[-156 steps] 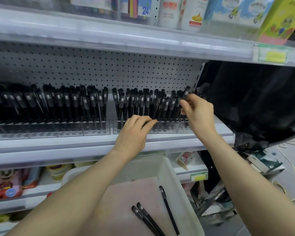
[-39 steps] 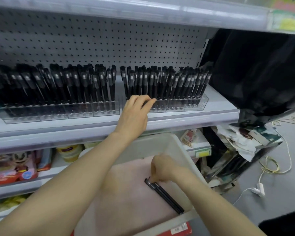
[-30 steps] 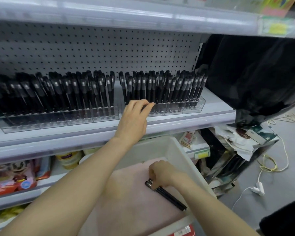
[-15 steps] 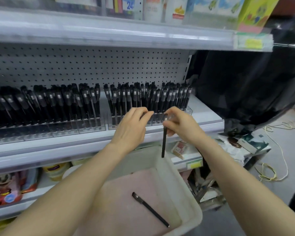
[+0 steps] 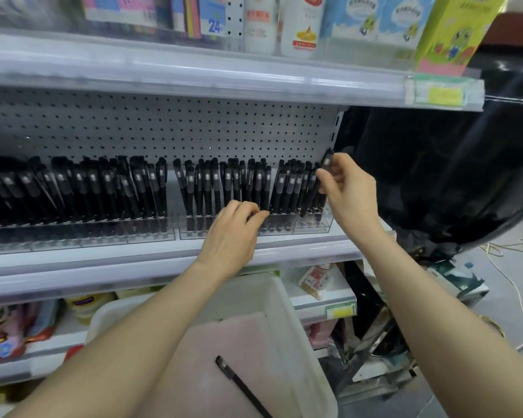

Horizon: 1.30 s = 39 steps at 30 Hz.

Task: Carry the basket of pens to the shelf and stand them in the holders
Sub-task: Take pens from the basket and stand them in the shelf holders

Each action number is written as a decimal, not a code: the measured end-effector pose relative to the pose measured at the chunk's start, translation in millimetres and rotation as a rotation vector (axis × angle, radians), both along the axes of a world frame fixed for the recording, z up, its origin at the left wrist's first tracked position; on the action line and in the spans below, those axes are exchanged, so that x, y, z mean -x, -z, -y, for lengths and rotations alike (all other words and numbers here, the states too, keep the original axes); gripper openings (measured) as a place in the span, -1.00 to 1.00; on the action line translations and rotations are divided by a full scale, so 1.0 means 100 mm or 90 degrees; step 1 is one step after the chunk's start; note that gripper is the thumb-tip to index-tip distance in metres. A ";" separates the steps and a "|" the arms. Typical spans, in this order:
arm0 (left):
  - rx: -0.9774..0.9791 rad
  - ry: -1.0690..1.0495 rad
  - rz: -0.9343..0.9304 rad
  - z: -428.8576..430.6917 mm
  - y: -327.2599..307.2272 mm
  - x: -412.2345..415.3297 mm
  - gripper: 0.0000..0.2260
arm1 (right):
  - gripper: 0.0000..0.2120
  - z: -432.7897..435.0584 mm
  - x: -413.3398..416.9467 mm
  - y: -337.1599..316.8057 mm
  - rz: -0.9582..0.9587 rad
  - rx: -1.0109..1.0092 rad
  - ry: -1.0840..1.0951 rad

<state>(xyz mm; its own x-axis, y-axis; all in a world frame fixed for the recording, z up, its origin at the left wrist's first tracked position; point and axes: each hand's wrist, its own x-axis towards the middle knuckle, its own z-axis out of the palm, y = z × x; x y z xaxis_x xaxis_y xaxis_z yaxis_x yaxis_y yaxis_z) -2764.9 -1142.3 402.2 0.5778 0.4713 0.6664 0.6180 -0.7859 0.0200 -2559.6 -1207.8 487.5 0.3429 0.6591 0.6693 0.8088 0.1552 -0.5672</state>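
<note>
Held pen (image 5: 327,160): black, tilted, cap end up and leaning right, lower end down in the rightmost slots of the right holder (image 5: 311,227). Whether the tip has reached the bottom: can't tell, other barrels cover it.

Right hand (image 5: 349,191): grip pinched on that pen just below the cap, thumb and fingertips, above the holder's right end.

Left hand (image 5: 231,233): at the middle of the right holder's front, fingers bent, tips against the lower barrels of the standing pens (image 5: 233,188). Can't tell whether that grip is closed on anything or just resting there.

Right holder: clear plastic, packed with black pens, mostly upright, some leaning.

Left holder (image 5: 103,233): just beside it to the left, a small gap between them, also full of black pens.

Both sit on the grey shelf (image 5: 133,260), with pegboard (image 5: 163,131) behind.

Basket (image 5: 296,327): white, pink liner, below and in front of the right holder, under the shelf edge and between the forearms. One black pen (image 5: 242,386) lies flat in it, diagonal.

Above the right holder: upper shelf (image 5: 194,76) with cartons and packs.

Right of it: black plastic sheet (image 5: 435,176).

Below right: a small packet (image 5: 317,280) on a lower shelf and a yellow price tag (image 5: 340,312).
</note>
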 end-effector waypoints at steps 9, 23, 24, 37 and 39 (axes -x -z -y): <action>0.000 0.001 0.017 0.00 0.03 0.00 -0.60 | -0.84 -0.15 0.02 0.08 0.064 0.044 0.011; -0.022 0.040 0.003 -0.04 0.05 0.07 -0.56 | -0.80 -0.20 0.10 0.38 0.029 0.094 0.033; -0.028 0.041 -0.005 -0.04 0.05 0.11 -0.56 | -0.80 -0.19 0.11 0.38 0.020 0.090 0.033; -0.027 -0.044 0.010 -0.09 0.14 0.72 -0.53 | -0.90 0.24 0.95 1.10 -0.025 0.076 -0.013; -0.023 -0.044 0.010 -0.09 0.15 0.76 -0.52 | -0.92 0.31 1.18 1.33 0.071 0.213 -0.076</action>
<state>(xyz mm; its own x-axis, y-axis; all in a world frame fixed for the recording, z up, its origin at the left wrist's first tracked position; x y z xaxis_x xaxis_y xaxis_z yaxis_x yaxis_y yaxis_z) -2840.6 -1133.0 387.3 0.5336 0.4853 0.6926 0.6707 -0.7417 0.0029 -2677.6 -1238.9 354.6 0.1878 0.8787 0.4389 0.8561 0.0726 -0.5117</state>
